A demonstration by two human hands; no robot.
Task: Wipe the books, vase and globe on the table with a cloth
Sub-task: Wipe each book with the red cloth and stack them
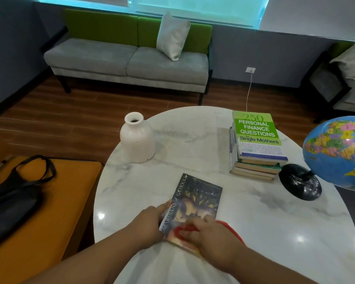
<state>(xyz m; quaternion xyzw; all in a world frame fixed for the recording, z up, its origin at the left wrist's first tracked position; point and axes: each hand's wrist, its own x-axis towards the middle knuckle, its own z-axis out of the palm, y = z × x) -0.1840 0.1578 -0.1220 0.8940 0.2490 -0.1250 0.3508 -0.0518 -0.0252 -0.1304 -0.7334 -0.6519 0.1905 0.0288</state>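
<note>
Red cloth [184, 229] is gripped in the curled fingers of the right hand [211, 236] and pressed on the dark book [197, 201], low in the middle of the frame. The left hand [152, 220] holds the book's left edge; the vase [136, 140], book pile [256, 144] and globe [340, 152] stand higher up

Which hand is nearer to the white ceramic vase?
Left. The left hand grips the spine edge of the dark paperback book, on the white ceramic vase's side; the right hand, on the red cloth, lies farther right.

One vase [137, 140], one globe [340, 150], one red cloth [184, 229], one single book [197, 201] and one stack of books [256, 136], their number unclear; two hands, left hand [150, 222] and right hand [211, 232].
</note>
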